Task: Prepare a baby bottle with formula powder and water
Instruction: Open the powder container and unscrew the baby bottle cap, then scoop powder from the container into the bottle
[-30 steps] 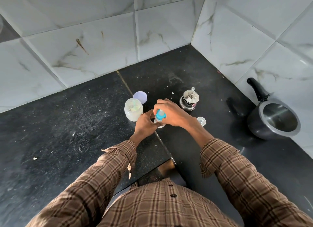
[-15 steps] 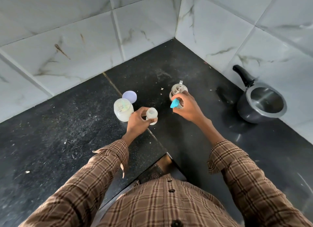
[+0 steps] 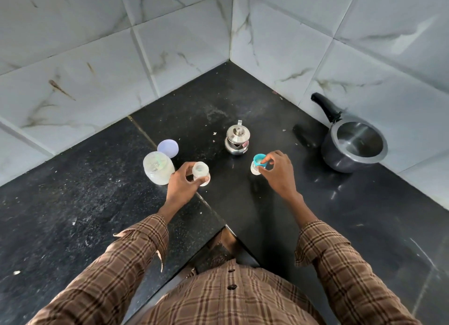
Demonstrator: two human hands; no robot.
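A small clear baby bottle (image 3: 200,171) stands open-topped on the black counter (image 3: 73,203), and my left hand (image 3: 182,184) grips its body. To the right, my right hand (image 3: 277,171) pinches the bottle's blue ring cap with nipple (image 3: 259,160), holding it upside down over a small clear cover (image 3: 254,170) on the counter. A clear plastic jar (image 3: 158,168) with pale powder inside stands open just left of the bottle, its lilac lid (image 3: 168,148) lying behind it. A small lidded steel pot (image 3: 238,140) stands behind both hands.
A dark pressure-cooker pot (image 3: 353,146) with a black handle sits at the right against the marble-tiled wall (image 3: 364,57). The counter meets in a corner behind the steel pot. Its front edge has an inner corner near my body.
My right hand has lifted the blue cap off the bottle and carried it right, down to the clear cover. My left hand stays on the bottle, now uncapped.
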